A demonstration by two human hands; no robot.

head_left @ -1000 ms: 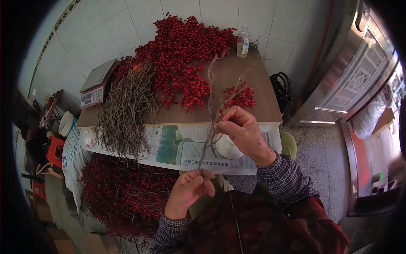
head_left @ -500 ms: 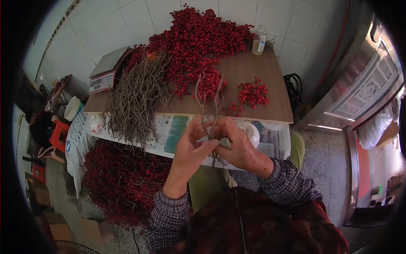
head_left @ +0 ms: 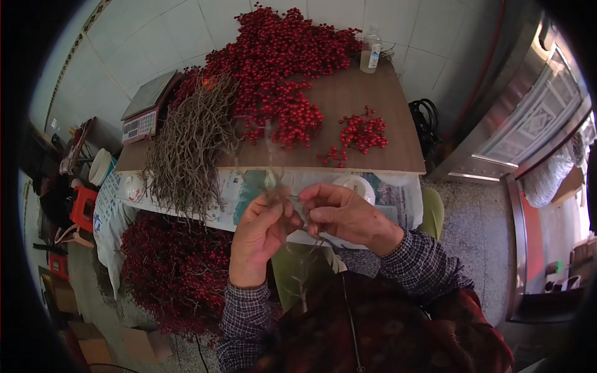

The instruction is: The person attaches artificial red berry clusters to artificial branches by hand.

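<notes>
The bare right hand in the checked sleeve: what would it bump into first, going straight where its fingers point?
Probably the bare left hand, which lies just ahead of the right hand. Depth is unclear; the blurred, thin grey-brown twigs near both might be brushed first.

Glossy, smooth berries (head_left: 286, 50); rough, matt twigs (head_left: 189, 146); a smooth, wood-look tabletop (head_left: 339, 99); printed paper (head_left: 230, 188); a clear plastic bottle (head_left: 370, 57); smooth wall tiles (head_left: 336, 11); a shiny metal door (head_left: 528, 124); 2 matt cloth sleeves (head_left: 245, 317).
</notes>
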